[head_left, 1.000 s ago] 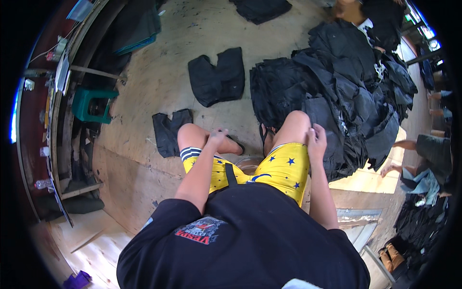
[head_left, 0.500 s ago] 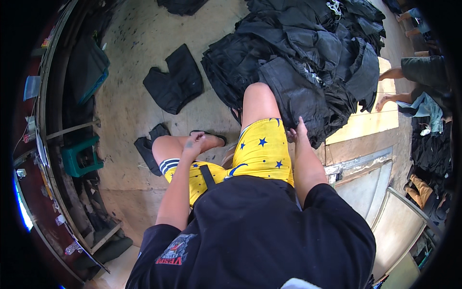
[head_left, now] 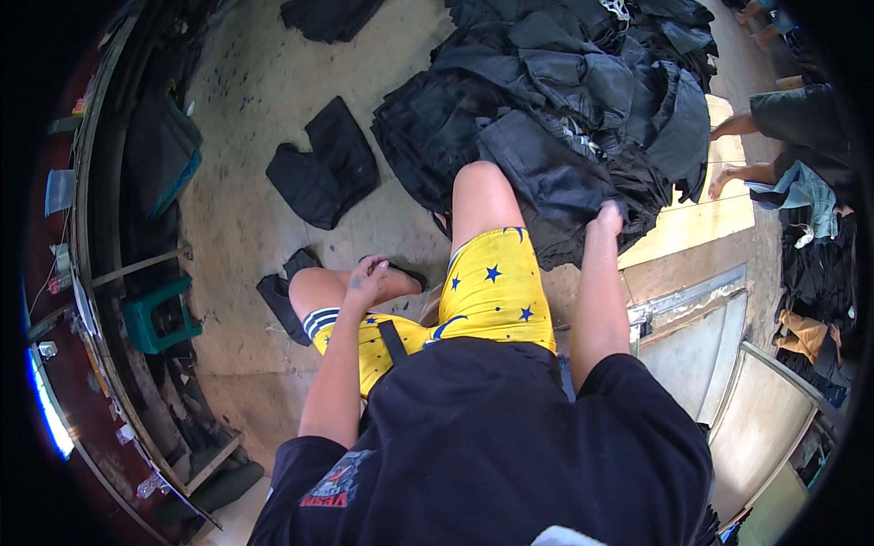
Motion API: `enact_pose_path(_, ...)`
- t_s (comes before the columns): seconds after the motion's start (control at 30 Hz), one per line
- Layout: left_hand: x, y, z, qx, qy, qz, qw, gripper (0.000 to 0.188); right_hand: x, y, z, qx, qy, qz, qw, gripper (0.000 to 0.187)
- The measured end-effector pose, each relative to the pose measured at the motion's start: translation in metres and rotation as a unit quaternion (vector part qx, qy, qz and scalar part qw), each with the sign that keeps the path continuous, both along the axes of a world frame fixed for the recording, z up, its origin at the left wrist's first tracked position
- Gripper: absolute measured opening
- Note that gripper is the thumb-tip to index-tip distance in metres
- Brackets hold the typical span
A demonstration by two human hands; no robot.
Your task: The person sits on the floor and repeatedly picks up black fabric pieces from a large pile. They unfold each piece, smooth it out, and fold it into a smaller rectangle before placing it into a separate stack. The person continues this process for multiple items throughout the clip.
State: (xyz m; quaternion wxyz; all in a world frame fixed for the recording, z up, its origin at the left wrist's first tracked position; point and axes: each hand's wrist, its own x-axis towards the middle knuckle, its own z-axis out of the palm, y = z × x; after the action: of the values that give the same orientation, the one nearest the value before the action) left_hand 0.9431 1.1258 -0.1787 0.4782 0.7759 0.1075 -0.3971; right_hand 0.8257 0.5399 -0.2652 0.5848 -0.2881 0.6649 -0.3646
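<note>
Far right of my knee, my right hand (head_left: 608, 218) grips the edge of black shorts (head_left: 533, 159) that lie over the near side of a big heap of black garments (head_left: 564, 73). Its fingertips are partly lost in the dark cloth. Over my bent left leg, my left hand (head_left: 368, 276) is closed, its fingers curled together; whether anything small is between them I cannot make out. Another pair of black shorts (head_left: 323, 168) lies flat on the floor, left of the heap. A dark crumpled cloth (head_left: 284, 296) shows beside my left knee.
A green plastic stool (head_left: 162, 314) stands at the left by a wooden frame. More black cloth (head_left: 332, 18) lies at the far edge. Another person's bare feet (head_left: 728, 177) are right of the heap. Pale panels (head_left: 760, 428) stand at the lower right.
My right hand has moved right and slightly farther out, and now grips the shorts' edge, where its fingers were partly extended before. My left hand has hardly moved.
</note>
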Motion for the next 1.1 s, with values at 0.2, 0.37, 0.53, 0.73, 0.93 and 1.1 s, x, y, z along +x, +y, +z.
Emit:
enact_pose_path(0.2,0.037,-0.04,0.066,-0.143,0.007,0.102,0.984,0.042,0.099,0.052,0.225,-0.479,0.035,0.296,0.826,0.025)
enact_pose_path(0.37,0.058,-0.081,0.148,-0.344,-0.04,0.145,0.927,0.057,0.103,0.203,0.326,-0.573,-0.042,0.59,0.567,0.023)
enact_pose_path(0.53,0.066,-0.078,0.206,-0.564,0.088,0.278,0.773,0.073,0.055,0.325,0.344,-0.482,-0.118,0.813,0.304,0.023)
enact_pose_path(0.73,0.056,-0.023,0.23,-0.477,0.003,0.368,0.798,0.068,0.046,0.338,0.337,-0.245,-0.165,0.873,0.387,0.049)
enact_pose_path(0.93,0.015,-0.037,0.252,-0.431,-0.061,0.312,0.845,0.063,0.097,0.341,0.341,-0.426,-0.161,0.742,0.492,0.079)
enact_pose_path(1.1,0.043,-0.026,0.229,-0.467,-0.047,0.38,0.797,0.067,0.108,0.335,0.325,-0.276,-0.149,0.793,0.522,0.079)
